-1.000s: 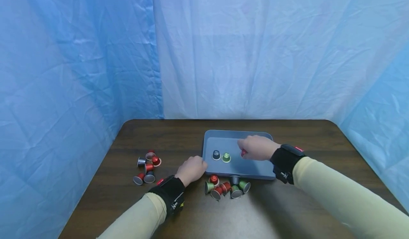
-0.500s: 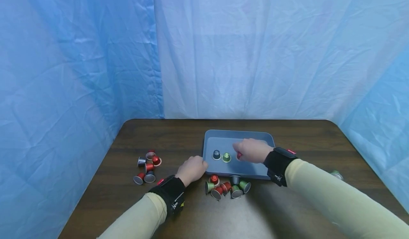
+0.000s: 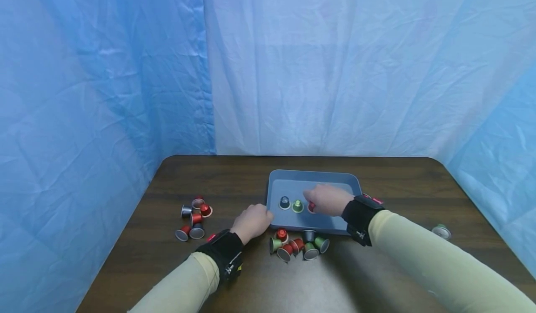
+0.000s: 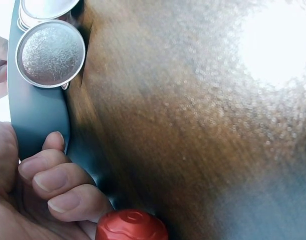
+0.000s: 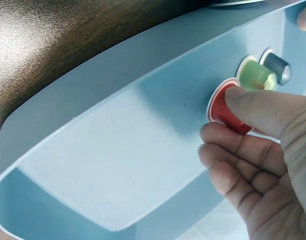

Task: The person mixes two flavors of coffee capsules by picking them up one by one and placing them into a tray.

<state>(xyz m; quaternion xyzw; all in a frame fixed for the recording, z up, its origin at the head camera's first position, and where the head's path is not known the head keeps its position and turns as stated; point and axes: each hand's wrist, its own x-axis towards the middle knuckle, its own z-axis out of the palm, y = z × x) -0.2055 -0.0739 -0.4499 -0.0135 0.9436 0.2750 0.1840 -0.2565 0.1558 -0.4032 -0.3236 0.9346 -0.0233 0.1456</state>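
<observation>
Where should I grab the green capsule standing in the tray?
Pinch the green capsule by its tapered sides, coming from above. It stands rim down in the tray, dome up, with a dark capsule and the right hand's red capsule close beside it.

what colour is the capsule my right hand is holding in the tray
Red. The small red coffee capsule pinched by the right hand shows best in the right wrist view.

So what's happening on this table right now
A person is setting coffee capsules in a row inside a grey tray. The right hand pinches a red capsule and has it down on the tray floor beside a green capsule and a dark blue capsule. The left hand grips the tray's near left corner. More capsules lie loose on the brown table.
</observation>
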